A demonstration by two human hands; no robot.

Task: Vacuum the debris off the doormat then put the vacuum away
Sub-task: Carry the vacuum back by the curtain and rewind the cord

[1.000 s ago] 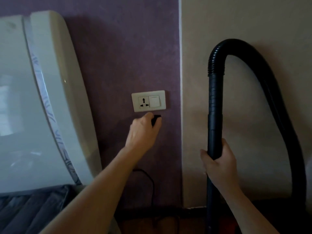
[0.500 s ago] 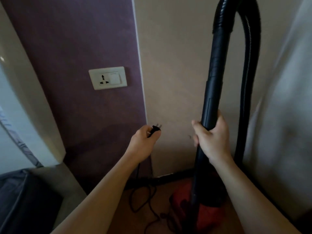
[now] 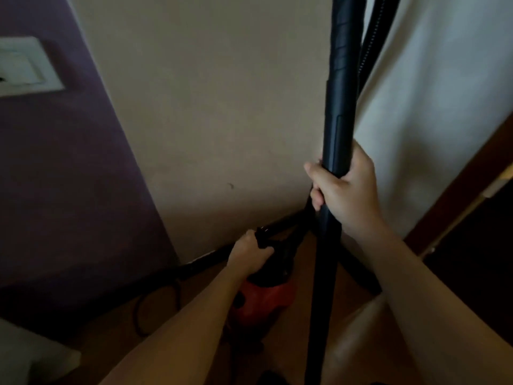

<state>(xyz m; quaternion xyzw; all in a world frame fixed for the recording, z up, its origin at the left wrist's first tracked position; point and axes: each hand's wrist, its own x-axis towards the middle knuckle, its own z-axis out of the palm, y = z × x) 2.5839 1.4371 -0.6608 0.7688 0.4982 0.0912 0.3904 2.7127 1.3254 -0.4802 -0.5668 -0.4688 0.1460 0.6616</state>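
Observation:
The red vacuum body (image 3: pixel 263 298) sits on the wooden floor in the corner, low in the view. Its black rigid tube (image 3: pixel 340 107) stands upright, and my right hand (image 3: pixel 347 195) grips it at mid-height. The ribbed black hose (image 3: pixel 373 31) runs up behind the tube at the top. My left hand (image 3: pixel 248 252) is down near the top of the vacuum body and holds the black plug (image 3: pixel 261 237), its prongs pointing up. The black cord (image 3: pixel 144 309) loops on the floor to the left. No doormat is in view.
A white wall socket with a switch (image 3: pixel 25 66) is on the purple wall at the upper left. Beige walls meet in the corner with a dark skirting board (image 3: pixel 200 263). A dark wooden door frame (image 3: pixel 455 187) runs along the right.
My left hand has pulled the plug away from the socket and lowered it to the vacuum body. The view has tilted down and to the right. My right hand keeps its grip on the tube.

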